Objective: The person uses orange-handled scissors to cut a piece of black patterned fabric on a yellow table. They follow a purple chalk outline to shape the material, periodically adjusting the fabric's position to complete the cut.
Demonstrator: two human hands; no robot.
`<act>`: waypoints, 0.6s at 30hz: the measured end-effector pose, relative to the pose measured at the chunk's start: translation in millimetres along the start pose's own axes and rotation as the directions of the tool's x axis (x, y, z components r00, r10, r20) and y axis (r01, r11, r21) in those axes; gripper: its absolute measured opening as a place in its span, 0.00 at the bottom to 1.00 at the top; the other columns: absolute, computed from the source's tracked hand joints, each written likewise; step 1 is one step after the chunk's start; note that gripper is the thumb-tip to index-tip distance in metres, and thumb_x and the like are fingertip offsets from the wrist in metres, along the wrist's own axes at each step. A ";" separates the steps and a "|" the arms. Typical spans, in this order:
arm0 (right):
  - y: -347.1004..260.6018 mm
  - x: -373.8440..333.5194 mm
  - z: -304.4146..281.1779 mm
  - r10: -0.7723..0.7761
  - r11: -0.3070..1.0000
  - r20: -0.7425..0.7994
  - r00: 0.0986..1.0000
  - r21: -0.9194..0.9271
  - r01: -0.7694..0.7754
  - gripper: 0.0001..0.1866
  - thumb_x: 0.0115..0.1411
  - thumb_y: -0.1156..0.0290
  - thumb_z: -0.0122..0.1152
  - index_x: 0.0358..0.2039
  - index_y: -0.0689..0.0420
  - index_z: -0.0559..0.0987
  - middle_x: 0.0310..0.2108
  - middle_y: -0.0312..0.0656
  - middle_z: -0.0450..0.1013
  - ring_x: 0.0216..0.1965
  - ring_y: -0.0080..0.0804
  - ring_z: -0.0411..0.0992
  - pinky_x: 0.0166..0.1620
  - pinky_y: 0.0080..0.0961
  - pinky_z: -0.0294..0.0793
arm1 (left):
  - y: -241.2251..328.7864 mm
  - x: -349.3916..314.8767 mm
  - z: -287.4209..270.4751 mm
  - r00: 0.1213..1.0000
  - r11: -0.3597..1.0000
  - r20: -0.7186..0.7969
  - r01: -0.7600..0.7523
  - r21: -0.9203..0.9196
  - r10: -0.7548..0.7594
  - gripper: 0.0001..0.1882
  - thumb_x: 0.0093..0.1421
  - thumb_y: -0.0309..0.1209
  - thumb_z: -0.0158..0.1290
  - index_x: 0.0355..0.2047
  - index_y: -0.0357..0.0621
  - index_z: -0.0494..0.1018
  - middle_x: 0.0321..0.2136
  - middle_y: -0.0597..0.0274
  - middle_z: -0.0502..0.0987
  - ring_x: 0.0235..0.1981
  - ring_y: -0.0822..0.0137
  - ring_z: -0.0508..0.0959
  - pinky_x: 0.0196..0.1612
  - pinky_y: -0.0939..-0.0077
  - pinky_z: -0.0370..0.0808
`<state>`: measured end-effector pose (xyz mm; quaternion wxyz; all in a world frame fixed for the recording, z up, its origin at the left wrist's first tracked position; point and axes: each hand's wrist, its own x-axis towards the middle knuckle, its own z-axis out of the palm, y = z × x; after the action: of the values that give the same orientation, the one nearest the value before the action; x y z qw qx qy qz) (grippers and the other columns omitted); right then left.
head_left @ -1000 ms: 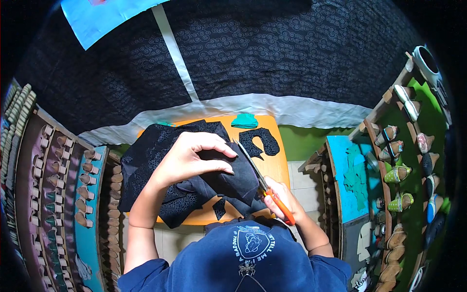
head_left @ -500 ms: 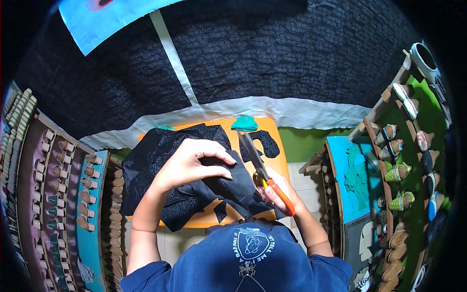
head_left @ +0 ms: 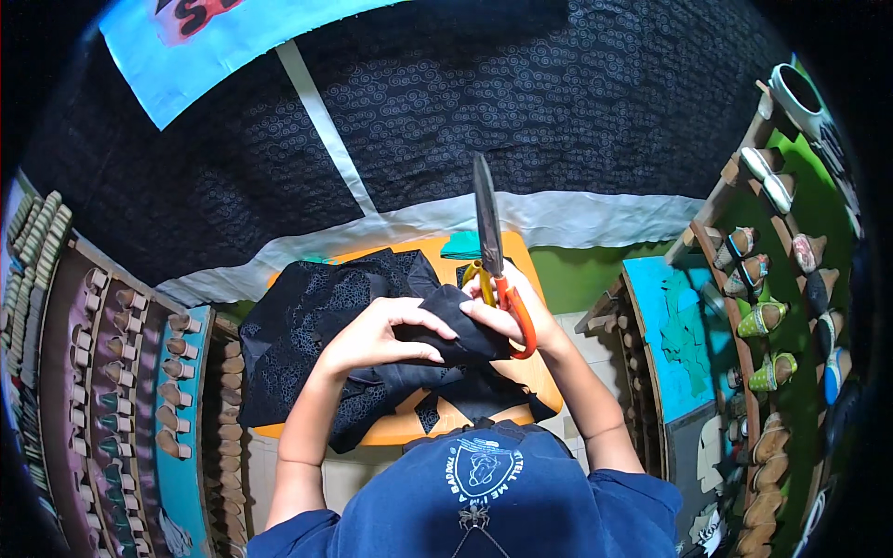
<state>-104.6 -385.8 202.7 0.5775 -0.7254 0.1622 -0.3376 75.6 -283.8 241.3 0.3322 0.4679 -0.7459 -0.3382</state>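
My left hand (head_left: 372, 337) pinches a black fabric piece (head_left: 465, 346) between thumb and fingers above the table. Opposite it, my right hand (head_left: 535, 302) grips scissors (head_left: 487, 216) with one orange and one yellow handle. Their blades look closed and point up and away from me. My right thumb also presses on the edge of the held fabric. Beneath my hands, a large heap of black patterned fabric (head_left: 293, 321) covers the left part of the orange table (head_left: 539, 372).
A folded green cloth (head_left: 460, 245) lies at the table's far edge. Black scraps (head_left: 427, 412) are near its front. Racks of wooden shoe lasts (head_left: 174, 395) stand on the left; a blue board (head_left: 665, 325) and shoes on racks (head_left: 763, 318) are on the right. Dark patterned cloth hangs behind.
The scissors have swung upright, away from the fabric. My right hand has come in to the left, and its thumb now meets the black piece that my left hand holds.
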 end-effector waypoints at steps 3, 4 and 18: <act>3.2 4.8 -3.2 0.016 0.995 0.038 0.999 -0.098 -0.012 0.15 0.48 0.64 0.58 0.28 0.60 0.65 0.21 0.37 0.65 0.26 0.18 0.62 0.30 0.17 0.64 | -2.7 -4.5 -1.5 0.991 0.992 -0.048 0.122 -0.003 -0.122 0.12 0.40 0.27 0.61 0.28 0.41 0.76 0.28 0.62 0.76 0.32 0.71 0.73 0.37 0.79 0.67; 5.3 3.3 -4.9 -0.039 0.988 0.032 0.999 -0.149 0.043 0.16 0.49 0.63 0.58 0.28 0.60 0.65 0.20 0.37 0.64 0.25 0.18 0.61 0.29 0.17 0.63 | -5.7 -5.8 -2.4 0.993 0.997 -0.093 0.079 -0.004 -0.079 0.12 0.40 0.26 0.60 0.29 0.41 0.76 0.26 0.63 0.76 0.32 0.71 0.73 0.37 0.79 0.67; 11.3 -25.4 -14.5 0.085 0.960 0.018 0.996 0.265 -0.086 0.19 0.47 0.70 0.60 0.38 0.60 0.64 0.28 0.36 0.65 0.29 0.20 0.65 0.33 0.18 0.67 | 3.4 -8.7 -23.2 0.999 0.989 0.038 0.033 0.145 -0.039 0.16 0.46 0.28 0.55 0.39 0.46 0.72 0.37 0.60 0.74 0.41 0.65 0.71 0.52 0.70 0.58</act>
<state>-131.0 -383.6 185.8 0.6841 -0.6348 0.1448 -0.3288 95.7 -279.1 255.2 0.2761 0.4970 -0.7665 -0.2988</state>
